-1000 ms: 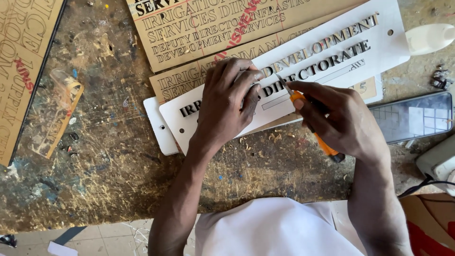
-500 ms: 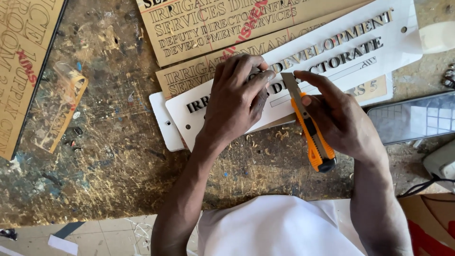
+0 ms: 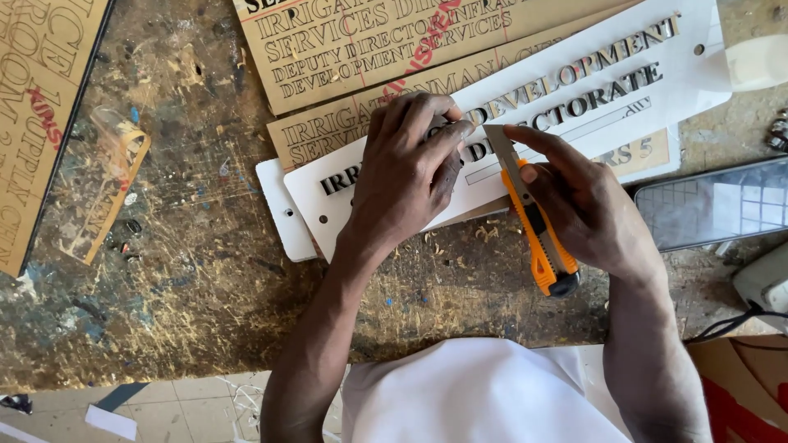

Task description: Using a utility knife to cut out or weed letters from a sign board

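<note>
Scarred, paint-flecked workbench [image 3: 189, 271] is seen from above, with tan engraved boards [image 3: 369, 49] at the far side. A white sign plate [image 3: 574, 90] with raised dark lettering is laid slantwise, its long axis running from near left to far right. The left hand [image 3: 406, 176] is pressed flat on the plate's left half, fingers together, gripping nothing. An orange utility knife [image 3: 533, 226] is clamped in the right hand [image 3: 587, 213], blade tip pointed far-left and touching the plate just beside the left fingertips [image 3: 460, 131]. A phone-like slab [image 3: 714, 205] is noted at right.
</note>
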